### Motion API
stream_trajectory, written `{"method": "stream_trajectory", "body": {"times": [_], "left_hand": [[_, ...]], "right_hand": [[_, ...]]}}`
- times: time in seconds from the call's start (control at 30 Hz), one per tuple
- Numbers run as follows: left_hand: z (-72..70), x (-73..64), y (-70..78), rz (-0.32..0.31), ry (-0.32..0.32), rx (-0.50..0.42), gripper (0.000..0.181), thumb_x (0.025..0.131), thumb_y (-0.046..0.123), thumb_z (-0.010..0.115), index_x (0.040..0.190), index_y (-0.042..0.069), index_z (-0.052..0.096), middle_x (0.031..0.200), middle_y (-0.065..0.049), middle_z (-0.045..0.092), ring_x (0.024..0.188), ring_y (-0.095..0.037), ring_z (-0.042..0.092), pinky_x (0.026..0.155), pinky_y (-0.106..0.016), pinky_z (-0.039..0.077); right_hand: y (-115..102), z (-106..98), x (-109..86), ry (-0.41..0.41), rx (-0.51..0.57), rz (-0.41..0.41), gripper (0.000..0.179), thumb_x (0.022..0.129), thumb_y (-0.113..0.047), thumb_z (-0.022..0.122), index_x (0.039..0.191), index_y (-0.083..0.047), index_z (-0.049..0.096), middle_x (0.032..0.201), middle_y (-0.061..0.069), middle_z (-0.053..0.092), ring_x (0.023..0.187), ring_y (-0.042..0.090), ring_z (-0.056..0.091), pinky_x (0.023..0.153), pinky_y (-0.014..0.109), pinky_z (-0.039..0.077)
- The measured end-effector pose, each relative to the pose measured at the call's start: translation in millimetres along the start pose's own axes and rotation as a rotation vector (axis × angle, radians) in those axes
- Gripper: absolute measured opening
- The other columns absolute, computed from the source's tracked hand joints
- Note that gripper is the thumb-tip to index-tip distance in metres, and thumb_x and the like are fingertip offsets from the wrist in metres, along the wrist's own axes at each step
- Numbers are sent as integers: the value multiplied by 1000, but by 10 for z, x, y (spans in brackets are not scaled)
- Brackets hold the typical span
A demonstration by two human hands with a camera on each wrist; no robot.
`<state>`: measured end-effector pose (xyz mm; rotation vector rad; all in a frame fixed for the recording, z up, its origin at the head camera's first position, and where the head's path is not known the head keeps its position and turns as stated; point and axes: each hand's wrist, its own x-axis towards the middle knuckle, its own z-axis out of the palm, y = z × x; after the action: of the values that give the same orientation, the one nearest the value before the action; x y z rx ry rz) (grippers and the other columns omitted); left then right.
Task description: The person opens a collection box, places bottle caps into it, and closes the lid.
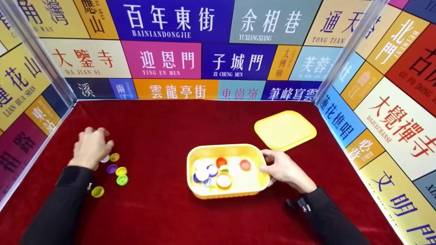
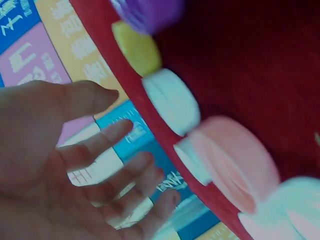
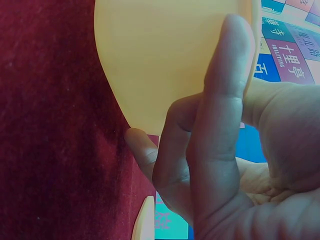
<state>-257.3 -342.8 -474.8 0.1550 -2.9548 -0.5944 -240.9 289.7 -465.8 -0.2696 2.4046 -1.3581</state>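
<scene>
At the left, my left hand (image 1: pixel 91 147) hovers above loose bottle caps, fingers loosely spread and holding nothing. Around it on the cloth lie a purple cap (image 1: pixel 111 168), yellow caps (image 1: pixel 121 171), a green cap (image 1: pixel 122 180) and an olive cap (image 1: pixel 97 192). Up close, the left wrist view shows a white cap (image 2: pixel 172 101) and a pink cap (image 2: pixel 234 160) beyond the fingers. My right hand (image 1: pixel 285 169) grips the right end of a yellow plastic box (image 1: pixel 226 195), thumb at the rim. Inside the box sit several white, red, blue and orange caps, overlapping.
A yellow lid (image 1: pixel 285 130) lies flat behind the box, to its right. Dark red cloth (image 1: pixel 153 217) covers the table. Printed panels (image 1: pixel 167 59) with coloured name blocks stand along the back and both sides.
</scene>
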Motion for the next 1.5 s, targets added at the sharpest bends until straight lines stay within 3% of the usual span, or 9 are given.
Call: {"method": "stream_trajectory", "body": {"times": [0.17,0.27,0.5,1.0,1.13,1.33,1.5], "left_hand": [[-72,-14,-163,-72,-68,33,45,107,18,68,139,-13,67,133,-50,55,121,-70,56,94,-83,57],[-91,-23,-212,-52,-64,25,42,104,14,70,134,-16,70,129,-51,60,117,-68,61,94,-80,59],[-96,-22,-250,11,-39,1,34,99,2,72,125,-20,73,122,-50,68,115,-65,60,99,-77,57],[-94,2,-293,17,-55,-25,25,100,1,75,115,-19,77,114,-45,73,109,-62,64,97,-76,58],[-94,-3,-263,28,-34,-39,23,100,2,75,113,-18,77,112,-44,74,107,-62,65,96,-76,58],[-43,-11,-121,83,76,-62,19,97,1,72,106,-14,79,107,-41,75,105,-62,68,93,-76,59],[-27,-21,75,90,80,-105,20,102,6,77,110,-12,78,110,-38,72,103,-56,67,91,-72,62]], "right_hand": [[3,-2,-1,-3,4,-8,56,102,-3,75,158,-6,69,125,30,76,65,23,79,58,37,69],[7,-2,0,-2,9,-13,56,101,-2,74,157,-7,69,124,30,77,67,25,80,58,38,69],[11,0,9,-2,2,-15,55,101,-2,74,156,-7,70,124,29,77,67,25,80,59,39,70],[14,-5,15,4,-13,0,54,102,-4,75,156,-7,70,124,29,77,64,22,78,59,39,70],[23,-1,22,4,-11,-2,52,102,-4,75,154,-7,71,122,29,77,64,22,78,58,38,69],[17,-6,16,6,-8,0,53,101,-3,75,154,-6,71,121,28,77,63,22,78,58,40,70],[12,-3,9,5,-6,6,53,101,-3,74,154,-6,70,122,29,77,63,21,78,58,40,69]]}}
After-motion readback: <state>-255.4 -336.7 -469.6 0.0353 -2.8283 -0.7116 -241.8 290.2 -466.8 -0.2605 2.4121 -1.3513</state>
